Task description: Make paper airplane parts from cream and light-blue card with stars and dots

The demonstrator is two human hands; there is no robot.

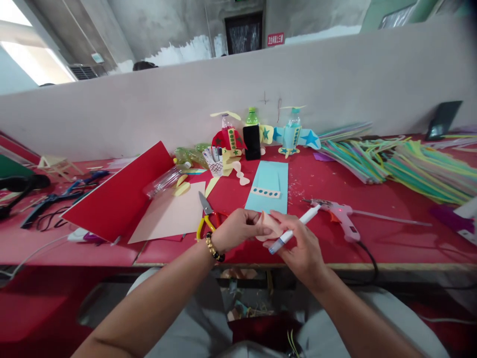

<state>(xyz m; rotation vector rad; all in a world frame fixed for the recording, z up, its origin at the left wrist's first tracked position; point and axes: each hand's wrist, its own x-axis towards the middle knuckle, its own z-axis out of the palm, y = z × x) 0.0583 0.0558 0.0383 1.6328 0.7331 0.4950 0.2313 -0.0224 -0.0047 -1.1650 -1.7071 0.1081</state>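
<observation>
Between my two hands, over the table's front edge, is a small cream paper piece (272, 224). My left hand (241, 229), with a beaded bracelet at the wrist, pinches the paper from the left. My right hand (302, 248) touches the paper's right side with its fingertips and also holds a white marker (296, 227), slanting up to the right. Just beyond lies a light blue paper sheet (257, 201) with a dotted cream strip (265, 192) on it. Scissors (207, 211) with yellow and red handles lie left of my left hand.
A pink glue gun (341, 216) with a glue stick and cord lies to the right. Bottle planes (294, 132), a black phone-like slab (252, 142) and a marker cup (215, 165) stand at the back. Red board (122, 194) leans left; colourful strips (413, 166) pile up right.
</observation>
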